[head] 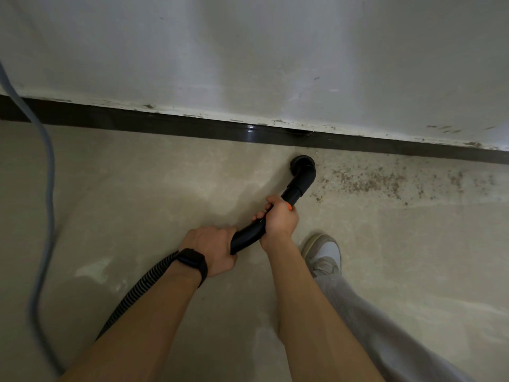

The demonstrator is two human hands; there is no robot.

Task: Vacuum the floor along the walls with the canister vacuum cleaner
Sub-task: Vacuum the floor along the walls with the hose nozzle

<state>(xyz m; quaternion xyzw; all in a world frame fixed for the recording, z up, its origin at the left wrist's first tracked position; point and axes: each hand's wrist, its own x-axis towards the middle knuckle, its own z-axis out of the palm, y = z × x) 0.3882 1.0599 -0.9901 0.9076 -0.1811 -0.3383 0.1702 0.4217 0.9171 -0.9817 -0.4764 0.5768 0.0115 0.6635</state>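
Observation:
A black vacuum wand ends in a round nozzle that sits on the beige floor, close to the dark baseboard. My right hand grips the wand just behind its bend. My left hand, with a black watch on the wrist, grips the curved black handle lower down. The ribbed black hose runs back from the handle under my left forearm. Brown dirt specks lie on the floor right of the nozzle. The canister is out of view.
A grey cable hangs down the left side and trails over the floor. The white scuffed wall rises behind the baseboard. My right foot in a white shoe stands just right of my hands.

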